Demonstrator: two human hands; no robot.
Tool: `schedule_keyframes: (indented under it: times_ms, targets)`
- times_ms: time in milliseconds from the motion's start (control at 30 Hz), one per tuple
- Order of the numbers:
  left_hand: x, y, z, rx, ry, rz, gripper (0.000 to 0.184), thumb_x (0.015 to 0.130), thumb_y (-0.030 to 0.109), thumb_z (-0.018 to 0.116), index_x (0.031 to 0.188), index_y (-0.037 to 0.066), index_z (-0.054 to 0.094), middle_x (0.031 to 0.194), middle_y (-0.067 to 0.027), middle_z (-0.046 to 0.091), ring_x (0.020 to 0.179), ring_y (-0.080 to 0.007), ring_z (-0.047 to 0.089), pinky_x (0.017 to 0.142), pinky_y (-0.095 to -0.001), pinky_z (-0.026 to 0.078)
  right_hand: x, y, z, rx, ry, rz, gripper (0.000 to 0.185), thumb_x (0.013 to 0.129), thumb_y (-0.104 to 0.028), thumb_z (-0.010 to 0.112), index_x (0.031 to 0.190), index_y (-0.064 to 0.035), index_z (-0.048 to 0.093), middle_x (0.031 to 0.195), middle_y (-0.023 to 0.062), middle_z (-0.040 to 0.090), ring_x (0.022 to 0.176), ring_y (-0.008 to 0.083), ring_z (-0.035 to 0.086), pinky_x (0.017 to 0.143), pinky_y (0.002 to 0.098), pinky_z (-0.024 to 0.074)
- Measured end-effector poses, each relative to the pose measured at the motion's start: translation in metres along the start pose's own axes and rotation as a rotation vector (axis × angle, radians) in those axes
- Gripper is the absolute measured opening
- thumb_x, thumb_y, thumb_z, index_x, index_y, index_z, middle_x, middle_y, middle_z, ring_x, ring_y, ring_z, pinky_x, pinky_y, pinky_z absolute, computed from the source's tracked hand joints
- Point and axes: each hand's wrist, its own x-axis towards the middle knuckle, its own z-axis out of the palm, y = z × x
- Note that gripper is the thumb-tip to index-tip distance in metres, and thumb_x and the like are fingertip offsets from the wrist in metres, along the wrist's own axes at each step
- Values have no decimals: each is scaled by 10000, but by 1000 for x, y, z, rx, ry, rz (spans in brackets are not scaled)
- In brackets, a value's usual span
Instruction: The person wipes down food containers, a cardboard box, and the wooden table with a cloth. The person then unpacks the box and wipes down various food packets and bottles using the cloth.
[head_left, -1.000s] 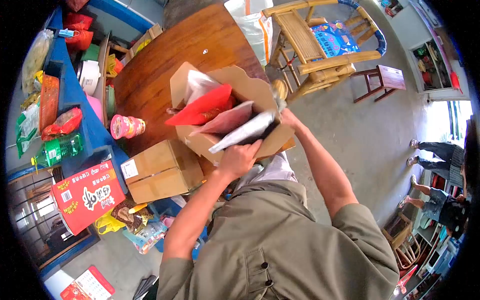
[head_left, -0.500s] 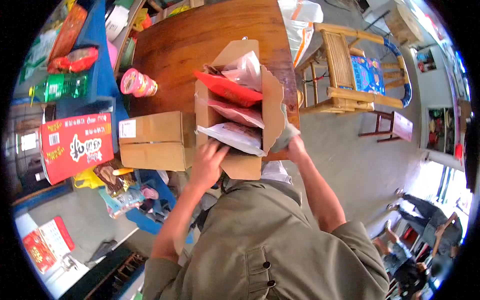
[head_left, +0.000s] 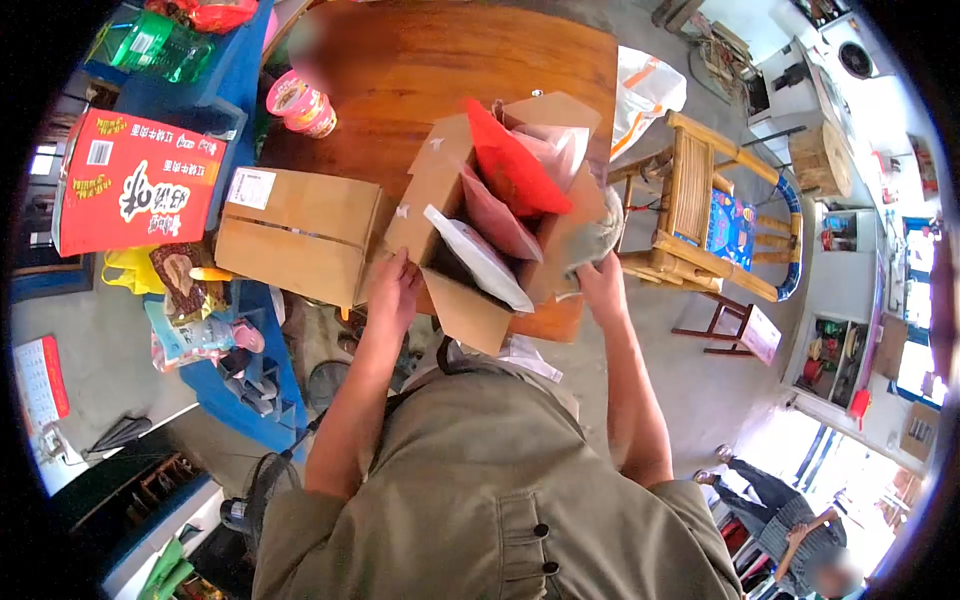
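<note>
An open cardboard box (head_left: 405,225) stands turned at an angle near the table's front edge. Inside it are a red packet (head_left: 510,165), a pink packet (head_left: 500,212) and a white packet (head_left: 478,258), standing on edge. My left hand (head_left: 397,285) grips the box's near left corner, fingers curled over the cardboard. At the right side, my right hand (head_left: 602,285) is closed on a grey cloth (head_left: 592,240) that lies against the box wall. Part of that hand's grip is hidden by the cloth.
A closed cardboard box (head_left: 295,240) sits directly left, beside a red noodle carton (head_left: 140,185). A pink cup (head_left: 302,103) stands on the wooden table (head_left: 450,60). Right of the table are a bamboo chair (head_left: 690,200) and a small stool (head_left: 735,328). A person (head_left: 790,530) is at far right.
The open box has turned clockwise, with its packets leaning along. My left hand has shifted from the near flap to the left corner. My right hand stays at the cloth.
</note>
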Motion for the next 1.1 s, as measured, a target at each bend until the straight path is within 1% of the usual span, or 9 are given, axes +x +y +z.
schedule_keyframes:
  times_ms: [200, 233, 267, 367, 400, 600, 733, 933, 1100]
  targets:
    - [-25, 18, 52, 4, 48, 29, 251, 858, 125, 613, 1096, 96, 536, 1002, 2, 600, 836, -147, 575, 746, -278, 465, -2, 13, -5, 200, 99, -94, 212, 862, -102, 552, 1018, 28, 612, 915, 28, 640, 849, 106, 563, 767, 274, 463]
    - [-16, 18, 44, 66, -43, 171, 428, 863, 58, 581, 1265, 48, 437, 1201, -53, 551, 1052, -189, 565, 909, -303, 440, -5, 10, -9, 188, 89, -82, 194, 865, -101, 550, 1003, 19, 614, 903, 16, 631, 837, 95, 554, 756, 267, 462]
    - [-14, 19, 46, 56, -42, 175, 428, 863, 58, 581, 1265, 48, 437, 1201, -53, 551, 1052, -189, 565, 909, -303, 440, -5, 13, -10, 180, 85, -88, 194, 865, -101, 550, 1003, 19, 614, 903, 16, 631, 837, 95, 554, 756, 267, 462]
    - [-31, 39, 81, 610, -191, 714, 475, 885, 40, 542, 1333, -5, 390, 1315, -106, 487, 1205, -239, 492, 1036, -360, 366, -8, 18, -9, 187, 12, -46, 216, 883, -125, 540, 1054, -7, 596, 983, 11, 607, 911, 101, 541, 815, 262, 442]
    - [-36, 49, 84, 1195, -227, 984, 481, 863, 22, 547, 1330, 35, 431, 1300, -162, 483, 1170, -300, 511, 1010, -385, 387, -8, 17, -7, 179, 8, -47, 216, 883, -125, 540, 1054, -7, 596, 983, 11, 607, 911, 101, 541, 815, 262, 442]
    - [-71, 8, 113, 1799, -482, 1136, 596, 729, 74, 597, 1311, 152, 496, 1307, -157, 467, 1160, -368, 457, 954, -479, 375, -7, 8, 1, 107, 53, -94, 209, 868, -139, 539, 998, 12, 605, 894, 6, 613, 835, 105, 535, 757, 274, 444]
    - [-71, 6, 108, 1742, -453, 1052, 570, 750, 83, 576, 1309, 163, 503, 1323, -149, 459, 1186, -359, 445, 973, -473, 358, -3, 12, -1, 200, 64, -56, 232, 896, -175, 525, 1033, -2, 600, 938, 9, 607, 855, 117, 527, 769, 270, 431]
    - [-73, 4, 100, 1728, -387, 1126, 530, 777, 112, 540, 1306, 130, 504, 1284, -152, 489, 1171, -343, 468, 958, -436, 374, -12, -50, -44, 361, 494, -124, 355, 908, -236, 535, 1143, 29, 561, 1099, 111, 603, 999, 191, 586, 870, 334, 475]
    - [-82, -1, 106, 1746, -410, 1177, 466, 828, 149, 489, 1269, 0, 487, 1202, -177, 508, 1118, -293, 495, 917, -406, 409, -38, -143, -11, -382, -177, -369, 379, 881, -223, 538, 1165, 27, 562, 1110, 170, 606, 1113, 279, 537, 931, 387, 437]
